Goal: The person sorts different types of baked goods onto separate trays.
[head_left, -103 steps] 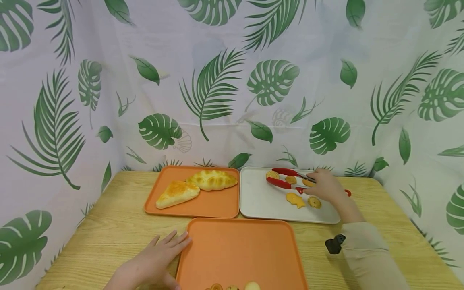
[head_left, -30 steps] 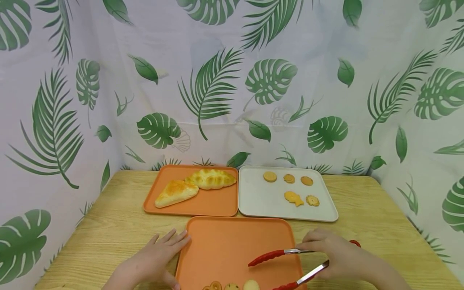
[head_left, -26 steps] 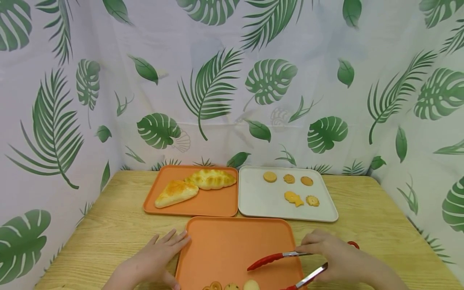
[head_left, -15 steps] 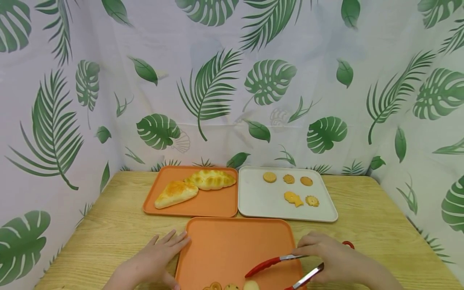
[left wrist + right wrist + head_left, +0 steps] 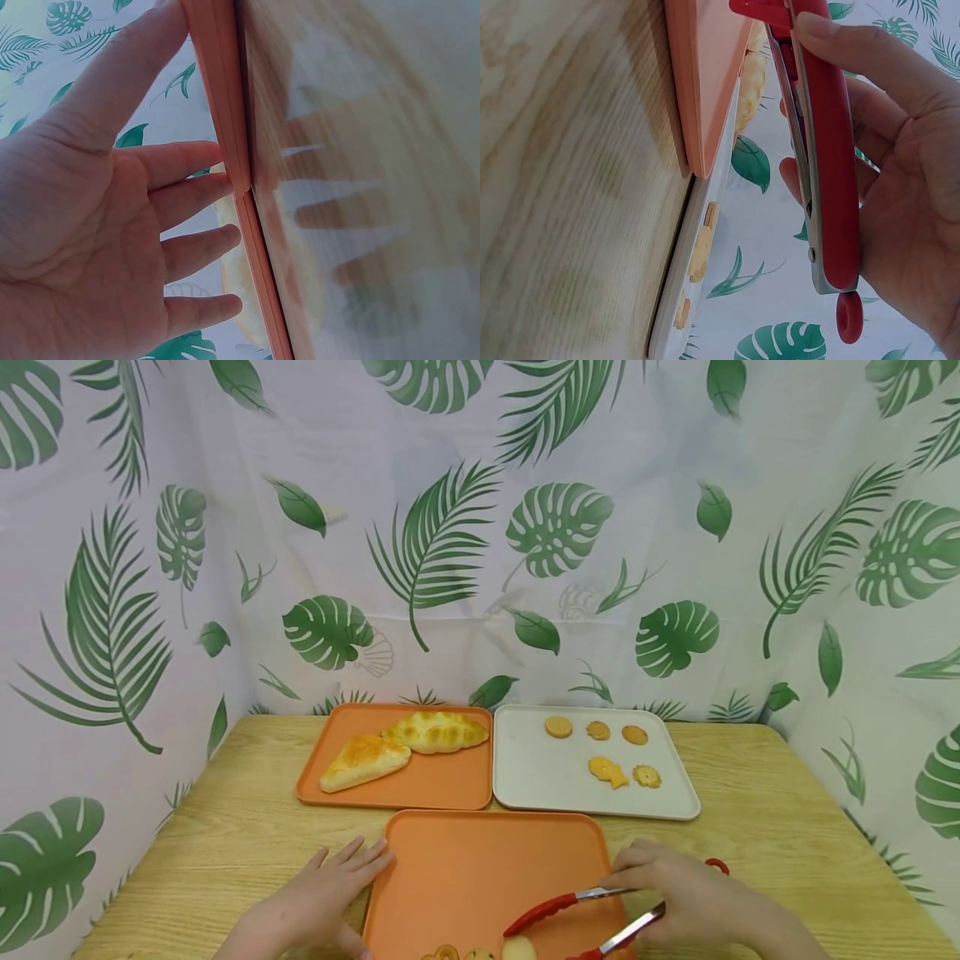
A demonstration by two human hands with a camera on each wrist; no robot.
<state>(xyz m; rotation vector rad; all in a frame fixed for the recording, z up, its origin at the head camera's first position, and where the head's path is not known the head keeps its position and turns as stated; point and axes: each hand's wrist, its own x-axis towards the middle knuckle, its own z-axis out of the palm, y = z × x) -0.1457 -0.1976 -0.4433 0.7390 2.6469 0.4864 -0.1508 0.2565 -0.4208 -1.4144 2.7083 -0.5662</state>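
My right hand [image 5: 675,893] grips a pair of tongs [image 5: 832,172] with red handles and red tips. The tong arms are spread, and their tips straddle a pale round cookie [image 5: 519,949] near the bottom of the head view. That cookie lies on the front orange tray [image 5: 495,860], beside a speckled cookie [image 5: 480,954] and a pretzel-shaped cookie [image 5: 442,952], all partly cut off. My left hand [image 5: 318,897] rests with spread, straight fingers at this tray's left edge; in the left wrist view the fingertips [image 5: 225,234] are right at the rim.
Behind on the left, a second orange tray [image 5: 427,793] bears a triangular bread [image 5: 365,763] and a braided bread [image 5: 437,732]. A white tray [image 5: 532,777] at back right carries several cookies, one a fish-shaped cookie [image 5: 607,771]. A leaf-print cloth [image 5: 465,568] hangs behind the wooden table [image 5: 225,827].
The tongs have come from over the white tray to the front tray, arms now wider apart. In the last second they shift slightly left and nearer the pale cookie. The left hand stays put.
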